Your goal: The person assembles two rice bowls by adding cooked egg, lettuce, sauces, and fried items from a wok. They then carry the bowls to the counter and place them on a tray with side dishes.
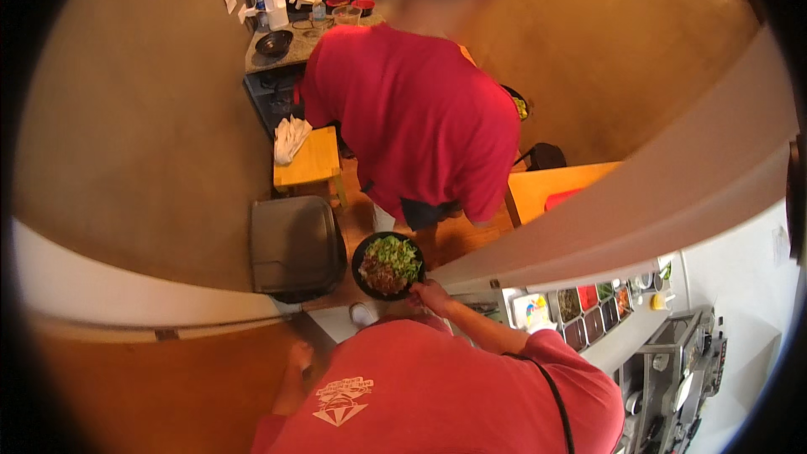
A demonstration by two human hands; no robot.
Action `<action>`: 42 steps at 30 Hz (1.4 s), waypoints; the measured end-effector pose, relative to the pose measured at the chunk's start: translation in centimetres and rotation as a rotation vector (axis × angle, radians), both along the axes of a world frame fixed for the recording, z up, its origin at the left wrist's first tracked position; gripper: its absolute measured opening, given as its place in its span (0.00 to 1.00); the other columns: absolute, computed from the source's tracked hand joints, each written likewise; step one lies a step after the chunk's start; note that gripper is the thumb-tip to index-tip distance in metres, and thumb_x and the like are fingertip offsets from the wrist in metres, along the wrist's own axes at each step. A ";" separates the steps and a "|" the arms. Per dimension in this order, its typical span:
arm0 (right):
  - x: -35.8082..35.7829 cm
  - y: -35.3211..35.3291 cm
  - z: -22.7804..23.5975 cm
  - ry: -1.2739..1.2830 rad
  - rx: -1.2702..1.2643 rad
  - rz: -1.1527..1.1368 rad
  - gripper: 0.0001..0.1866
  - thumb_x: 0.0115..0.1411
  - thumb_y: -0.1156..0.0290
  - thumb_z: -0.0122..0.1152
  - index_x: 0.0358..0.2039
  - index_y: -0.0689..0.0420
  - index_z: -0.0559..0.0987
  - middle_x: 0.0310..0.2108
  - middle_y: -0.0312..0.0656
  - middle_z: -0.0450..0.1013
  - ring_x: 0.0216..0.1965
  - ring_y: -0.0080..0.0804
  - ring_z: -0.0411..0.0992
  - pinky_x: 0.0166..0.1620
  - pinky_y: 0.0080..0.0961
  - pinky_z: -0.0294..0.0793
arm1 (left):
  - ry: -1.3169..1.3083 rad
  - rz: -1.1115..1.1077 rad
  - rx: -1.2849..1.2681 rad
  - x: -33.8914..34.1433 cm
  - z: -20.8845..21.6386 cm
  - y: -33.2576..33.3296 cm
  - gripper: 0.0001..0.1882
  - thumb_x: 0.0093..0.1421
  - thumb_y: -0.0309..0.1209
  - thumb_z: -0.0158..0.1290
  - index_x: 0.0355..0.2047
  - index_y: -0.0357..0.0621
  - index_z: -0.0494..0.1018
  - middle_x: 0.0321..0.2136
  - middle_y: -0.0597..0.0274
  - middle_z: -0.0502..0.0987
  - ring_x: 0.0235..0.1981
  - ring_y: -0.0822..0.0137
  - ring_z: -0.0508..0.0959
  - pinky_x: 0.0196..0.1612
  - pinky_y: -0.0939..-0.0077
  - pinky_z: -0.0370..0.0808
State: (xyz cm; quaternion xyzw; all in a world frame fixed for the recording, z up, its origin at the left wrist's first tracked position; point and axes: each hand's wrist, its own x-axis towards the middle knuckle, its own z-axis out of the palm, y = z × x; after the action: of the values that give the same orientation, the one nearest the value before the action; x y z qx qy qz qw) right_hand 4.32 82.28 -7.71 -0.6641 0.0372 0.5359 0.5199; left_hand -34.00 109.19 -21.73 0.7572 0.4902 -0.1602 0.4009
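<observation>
My right hand point(429, 295) is closed on the rim of a round black bowl point(360, 279) and holds it out in front of me. Inside lie chopped green lettuce point(395, 254) and browned meat point(383, 277). My left hand point(300, 356) hangs low at my left side, beside the door opening. It is small and dim, so its fingers do not show clearly. Just ahead stands another person in a red shirt point(420, 109) and dark cap. At that person's right side a second dark bowl point(520, 108) with yellow-green food partly shows.
A grey lidded bin point(294, 244) stands ahead on the left, near a wooden stool point(308, 160) with a white cloth point(292, 139). Beyond is a counter point(294, 52) with bottles and a black bowl point(274, 44). Topping trays point(593, 311) sit on my right, past a wall point(588, 219).
</observation>
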 end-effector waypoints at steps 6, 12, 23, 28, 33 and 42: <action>4.7 2.9 0.2 -0.050 -0.013 0.148 0.17 0.65 0.63 0.53 0.41 0.67 0.78 0.35 0.50 0.80 0.32 0.36 0.78 0.38 0.33 0.77 | 0.265 -0.339 -0.053 2.4 -4.3 1.6 0.28 0.60 0.47 0.55 0.54 0.40 0.76 0.50 0.46 0.79 0.51 0.46 0.79 0.54 0.60 0.76; 7.9 4.3 -1.1 0.017 0.032 0.141 0.16 0.65 0.65 0.54 0.38 0.68 0.78 0.34 0.47 0.79 0.29 0.35 0.77 0.39 0.37 0.75 | 0.144 -0.086 -0.110 7.8 0.1 3.9 0.26 0.58 0.44 0.60 0.51 0.40 0.78 0.47 0.47 0.81 0.50 0.50 0.80 0.54 0.61 0.76; 11.2 4.8 -0.8 0.144 0.165 -0.093 0.15 0.65 0.67 0.52 0.35 0.69 0.77 0.31 0.50 0.78 0.28 0.33 0.77 0.32 0.28 0.78 | 0.033 0.114 -0.262 15.1 1.4 5.1 0.21 0.58 0.39 0.59 0.47 0.38 0.79 0.41 0.44 0.83 0.45 0.52 0.83 0.49 0.63 0.78; 13.3 2.9 -0.9 0.082 0.182 -0.165 0.15 0.65 0.67 0.52 0.35 0.69 0.78 0.31 0.50 0.78 0.28 0.33 0.77 0.33 0.29 0.79 | -0.533 -0.190 0.081 32.8 7.7 3.7 0.16 0.65 0.36 0.51 0.41 0.34 0.78 0.31 0.56 0.81 0.33 0.65 0.79 0.39 0.67 0.76; 16.0 2.0 0.1 -0.022 0.133 -0.219 0.13 0.64 0.68 0.53 0.36 0.66 0.77 0.31 0.49 0.79 0.28 0.31 0.77 0.33 0.27 0.77 | -0.546 -0.094 -0.429 47.9 14.5 3.9 0.23 0.74 0.45 0.41 0.50 0.40 0.77 0.36 0.59 0.80 0.33 0.65 0.78 0.38 0.68 0.76; 22.9 0.6 -1.2 -0.082 0.157 -0.474 0.14 0.64 0.67 0.54 0.36 0.67 0.80 0.30 0.48 0.81 0.27 0.29 0.79 0.31 0.24 0.77 | -0.378 -0.330 -0.574 65.9 14.9 2.3 0.34 0.72 0.57 0.36 0.50 0.39 0.78 0.38 0.56 0.81 0.37 0.62 0.79 0.43 0.66 0.76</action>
State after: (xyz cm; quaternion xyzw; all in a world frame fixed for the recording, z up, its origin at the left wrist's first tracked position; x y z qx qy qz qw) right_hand 27.25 82.89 -8.89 -0.6155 0.1289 0.3731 0.6822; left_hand 31.92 111.45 -6.83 0.6991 0.2144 -0.2109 0.6487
